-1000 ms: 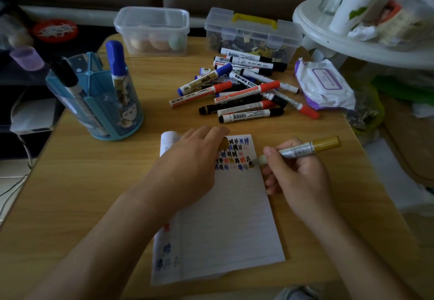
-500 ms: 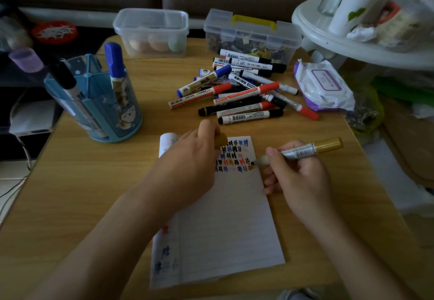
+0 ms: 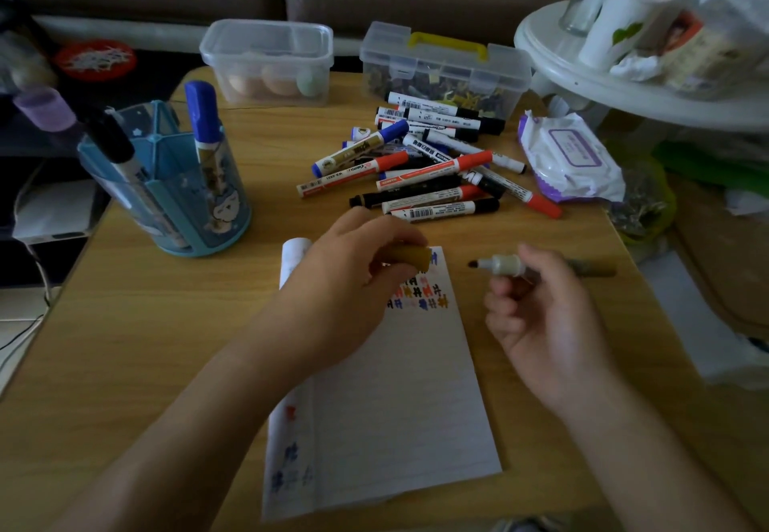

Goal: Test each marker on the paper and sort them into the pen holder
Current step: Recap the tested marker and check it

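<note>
Right hand [image 3: 545,319] right of paper [image 3: 399,398], fingers curled round uncapped gold marker [image 3: 505,265], tip pointing left, off sheet. Left hand [image 3: 345,286] over paper's far end, fingertips pinching gold cap [image 3: 410,257]. Coloured test marks [image 3: 420,296] beside it. Blue pen holder [image 3: 166,198] far left, holding blue-capped marker [image 3: 202,115] and black-capped marker [image 3: 110,140]. Marker pile [image 3: 432,173] far centre on wooden table [image 3: 145,344].

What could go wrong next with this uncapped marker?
1. The gold uncapped marker in the right hand points its bare tip at the gold cap in the left hand; a miss could ink that hand.
2. The tip is over the wooden table, which could get marked.
</note>
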